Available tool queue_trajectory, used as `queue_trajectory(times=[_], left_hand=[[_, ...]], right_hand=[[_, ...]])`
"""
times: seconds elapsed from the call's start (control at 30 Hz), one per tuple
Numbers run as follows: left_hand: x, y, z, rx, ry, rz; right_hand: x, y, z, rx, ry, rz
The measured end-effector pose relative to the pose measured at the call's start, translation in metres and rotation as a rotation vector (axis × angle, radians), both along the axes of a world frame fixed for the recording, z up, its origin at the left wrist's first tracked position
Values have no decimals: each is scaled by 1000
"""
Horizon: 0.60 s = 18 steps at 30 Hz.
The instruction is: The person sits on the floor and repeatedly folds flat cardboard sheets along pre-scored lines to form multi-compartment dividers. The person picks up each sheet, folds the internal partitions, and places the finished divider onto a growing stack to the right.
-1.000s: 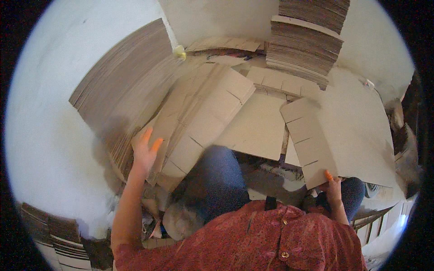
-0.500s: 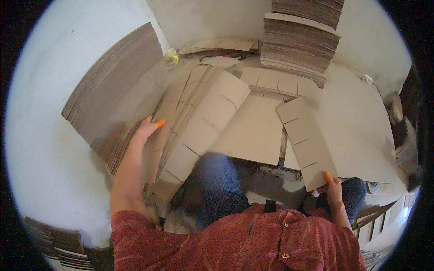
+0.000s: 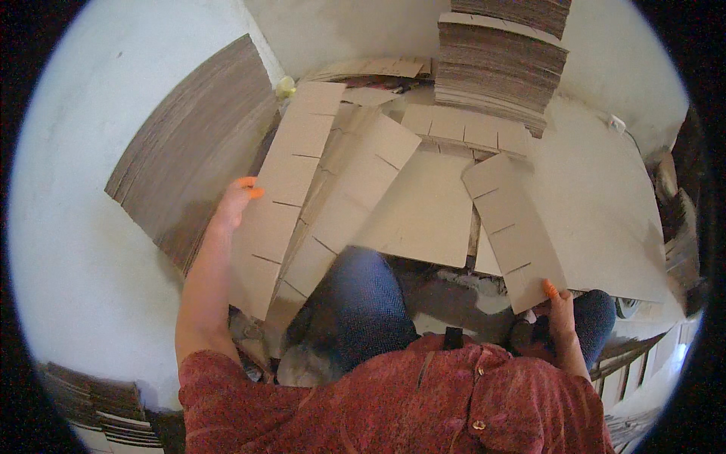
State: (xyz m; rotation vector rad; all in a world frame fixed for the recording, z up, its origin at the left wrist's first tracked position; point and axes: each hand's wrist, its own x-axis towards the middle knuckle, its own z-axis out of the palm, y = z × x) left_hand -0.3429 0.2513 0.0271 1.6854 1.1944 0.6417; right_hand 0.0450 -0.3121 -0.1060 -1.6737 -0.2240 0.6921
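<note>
My left hand, with orange finger covers, is closed on the left edge of a slotted cardboard strip. That strip slants upward over the left pile, its slits along the right side. Beside it lies another slotted strip, on top of the pile. My right hand, an orange cover on its finger, pinches the near end of a narrower slotted cardboard strip. This strip stretches away from me above the flat boards, with slits on its left edge.
A thick stack of brown cardboard sheets leans on the left wall. At the back stands a tall cardboard stack, with more slotted strips before it. Large flat boards lie ahead of my knees. A white plug with a cord is on the right.
My left hand has lifted the strip off the left pile and turned its face up toward me. The right hand and its strip have barely moved.
</note>
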Motion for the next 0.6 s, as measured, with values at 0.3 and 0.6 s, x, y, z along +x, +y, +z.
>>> queue_trajectory(times=[0.3, 0.6], left_hand=[[45, -40, 7, -76, 527, -3], [45, -50, -21, 294, 597, -158]], right_hand=[[8, -7, -5, -80, -57, 12], [-1, 1, 8, 51, -2, 44]])
